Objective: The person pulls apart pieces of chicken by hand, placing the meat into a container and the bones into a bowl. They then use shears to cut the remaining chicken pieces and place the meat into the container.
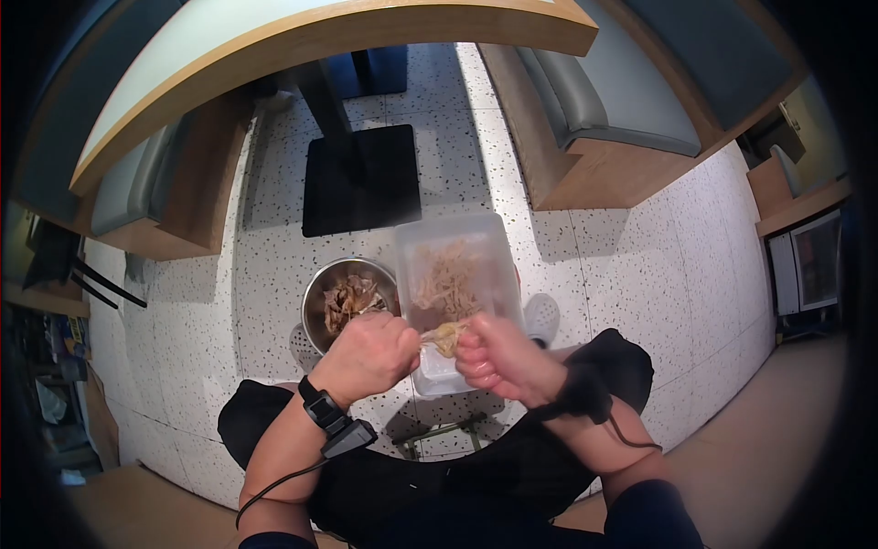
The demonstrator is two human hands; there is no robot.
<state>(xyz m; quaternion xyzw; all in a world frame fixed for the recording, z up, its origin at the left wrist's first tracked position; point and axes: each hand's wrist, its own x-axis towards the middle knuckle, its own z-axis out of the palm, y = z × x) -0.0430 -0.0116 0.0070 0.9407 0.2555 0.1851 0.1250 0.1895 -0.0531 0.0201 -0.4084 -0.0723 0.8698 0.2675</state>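
Note:
Between my two fists is a pale yellowish piece of cooked meat (445, 337), which looks like chicken. My left hand (370, 352) is closed on its left end, where a thin pale part shows. Closed on the other end is my right hand (501, 357), its fingers curled and wet-looking. Both hands are over the near part of a translucent plastic tub (409, 240). Shredded pale meat (450, 279) lies in the tub. Left of it, a round steel bowl (311, 316) contains brown scraps (352, 300) that look like bones and skin.
A table (366, 37) on a black base plate (361, 183) stands ahead. Padded benches flank it on the left (128, 188) and right (631, 110). A grey perforated shoe (541, 316) is beside the tub. Cables run from straps on both wrists.

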